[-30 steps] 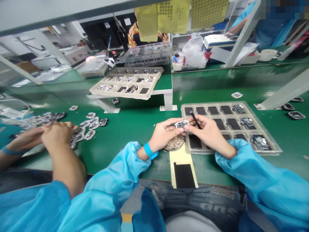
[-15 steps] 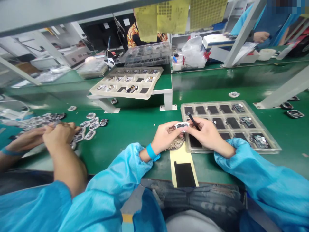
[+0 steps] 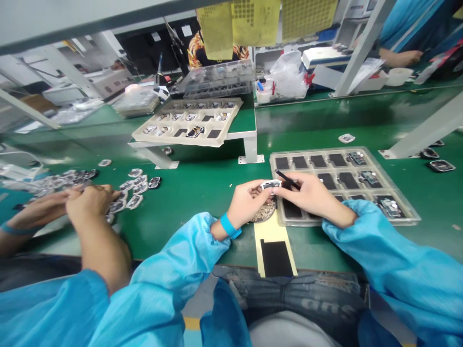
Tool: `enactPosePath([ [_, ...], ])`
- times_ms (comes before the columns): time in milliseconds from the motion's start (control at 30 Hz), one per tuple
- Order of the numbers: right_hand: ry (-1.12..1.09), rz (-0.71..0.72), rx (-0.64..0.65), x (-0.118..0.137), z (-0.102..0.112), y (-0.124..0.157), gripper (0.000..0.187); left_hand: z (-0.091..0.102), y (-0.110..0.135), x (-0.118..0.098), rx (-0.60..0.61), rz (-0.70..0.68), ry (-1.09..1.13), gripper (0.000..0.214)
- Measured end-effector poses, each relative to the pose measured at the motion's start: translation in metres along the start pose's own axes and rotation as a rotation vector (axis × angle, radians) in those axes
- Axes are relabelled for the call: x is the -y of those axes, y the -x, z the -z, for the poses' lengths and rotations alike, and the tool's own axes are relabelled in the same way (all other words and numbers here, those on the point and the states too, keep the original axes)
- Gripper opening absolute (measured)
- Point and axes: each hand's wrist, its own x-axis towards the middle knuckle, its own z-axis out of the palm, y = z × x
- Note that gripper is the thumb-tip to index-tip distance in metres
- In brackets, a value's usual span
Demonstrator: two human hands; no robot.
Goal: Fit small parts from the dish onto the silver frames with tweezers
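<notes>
Between the fingertips of my left hand is a small white-rimmed watch case with a dark inside. My right hand has its thumb at the case's right edge, and a thin black stick tool, perhaps tweezers, is gripped in its fingers and slants up to the left. Under my hands lies a round dish of tiny parts, partly covered. A yellow sheet bearing a black rectangle lies at the table's front edge. To the right, a clear compartment tray holds circuit boards at its right side; my right hand hangs over its left part.
A raised shelf carries a cream tray of watch parts. At left, a co-worker's hands work beside a pile of white cases. A slanted metal post stands at right, with dark cases near it.
The black tool in my right hand has tilted flatter, its tip moving left. Both hands stay on the watch case. The view has shifted slightly, and the person at the back right has moved an arm.
</notes>
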Motion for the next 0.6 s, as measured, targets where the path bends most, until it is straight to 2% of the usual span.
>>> enactPosePath([
  [133,0.149,0.237,-0.131,0.003,0.006,0.0,0.019,0.003,-0.001,-0.002,-0.043,-0.162,-0.285,0.02],
  [267,0.223,0.395,-0.094,0.001,0.005,0.0,0.012,0.003,0.0,-0.004,-0.053,-0.236,-0.399,0.02],
  [433,0.261,0.441,-0.094,-0.007,0.001,0.003,0.012,0.005,0.001,-0.002,-0.042,-0.289,-0.479,0.018],
  [600,0.351,0.398,-0.027,-0.009,0.001,0.004,0.015,0.008,0.0,-0.003,-0.028,-0.348,-0.581,0.021],
])
